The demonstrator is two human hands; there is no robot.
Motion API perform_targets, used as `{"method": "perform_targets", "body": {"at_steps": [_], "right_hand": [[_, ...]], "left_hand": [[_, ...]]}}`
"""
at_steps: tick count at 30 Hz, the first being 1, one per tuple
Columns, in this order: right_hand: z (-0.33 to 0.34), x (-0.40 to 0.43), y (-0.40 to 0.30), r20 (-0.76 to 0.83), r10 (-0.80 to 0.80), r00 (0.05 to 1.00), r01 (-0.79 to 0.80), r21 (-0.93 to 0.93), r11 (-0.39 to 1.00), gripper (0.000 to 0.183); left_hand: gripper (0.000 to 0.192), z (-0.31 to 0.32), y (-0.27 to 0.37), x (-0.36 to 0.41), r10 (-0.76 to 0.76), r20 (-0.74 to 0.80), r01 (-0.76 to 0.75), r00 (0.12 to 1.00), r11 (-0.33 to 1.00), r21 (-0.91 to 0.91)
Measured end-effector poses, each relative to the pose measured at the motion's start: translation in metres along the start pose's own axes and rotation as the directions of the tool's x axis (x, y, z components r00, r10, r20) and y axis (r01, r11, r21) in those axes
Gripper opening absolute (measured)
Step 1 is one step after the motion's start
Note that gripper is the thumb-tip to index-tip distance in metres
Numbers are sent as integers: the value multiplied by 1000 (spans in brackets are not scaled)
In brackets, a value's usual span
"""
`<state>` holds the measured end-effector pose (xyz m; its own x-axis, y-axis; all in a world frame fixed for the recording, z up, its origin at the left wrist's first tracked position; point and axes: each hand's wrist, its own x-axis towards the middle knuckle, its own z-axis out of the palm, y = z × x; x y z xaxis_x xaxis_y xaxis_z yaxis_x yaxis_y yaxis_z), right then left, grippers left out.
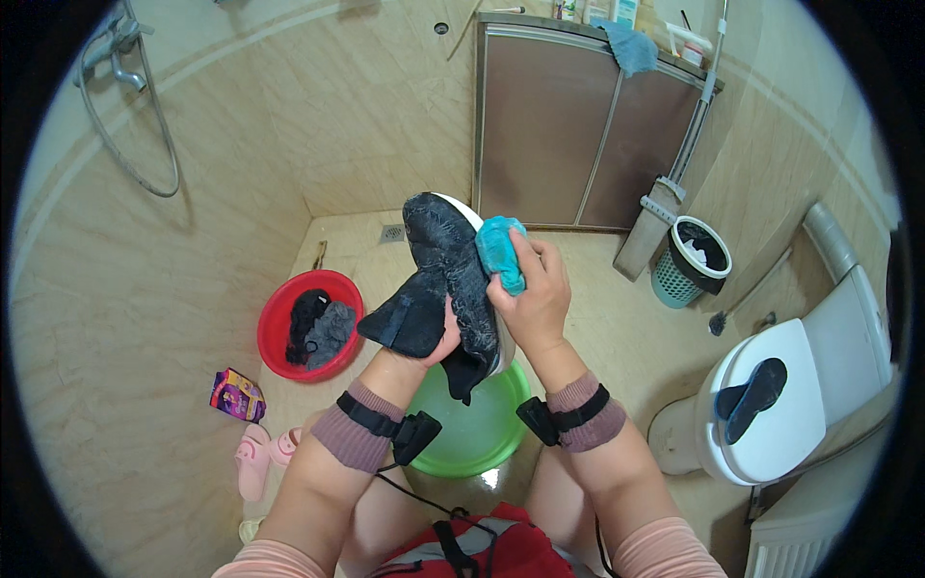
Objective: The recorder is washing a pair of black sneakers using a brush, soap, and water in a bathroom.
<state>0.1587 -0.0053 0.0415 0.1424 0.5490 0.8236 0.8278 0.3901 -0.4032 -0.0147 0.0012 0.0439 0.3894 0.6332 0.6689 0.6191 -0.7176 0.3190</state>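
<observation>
My left hand (441,343) holds a black shoe (462,282) from inside its opening, with the toe pointing away from me. The wet black upper has pale streaks that look like suds, and its tongue flops out to the left. Along the shoe's right side runs a white sole (505,347). Between the thumb and fingers of my right hand (535,292) is a bunched turquoise cloth or scrubber (500,253), against the sole near the toe. Below the shoe stands a green basin (470,426) of cloudy water.
A red basin (269,339) with dark clothes stands left, near a purple packet (238,396) and pink slippers (253,462). Right are a waste bin (676,278), a flat mop (650,227) and a toilet (788,433) with dark insoles (759,401) on its lid. A cabinet (549,123) stands ahead.
</observation>
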Motion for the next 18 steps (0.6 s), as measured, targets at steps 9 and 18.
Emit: {"method": "perform_targets", "body": {"at_steps": [9,18], "right_hand": [[1,-5,-6,67,-106,992,106,1,994,65],[-1,-13,-32,99,-228,969,216,121,969,65]], "left_hand": [[26,13,-23,-13,-86,66,87,994,996,-8],[25,20,-28,-14,-140,56,149,988,828,-540]]}}
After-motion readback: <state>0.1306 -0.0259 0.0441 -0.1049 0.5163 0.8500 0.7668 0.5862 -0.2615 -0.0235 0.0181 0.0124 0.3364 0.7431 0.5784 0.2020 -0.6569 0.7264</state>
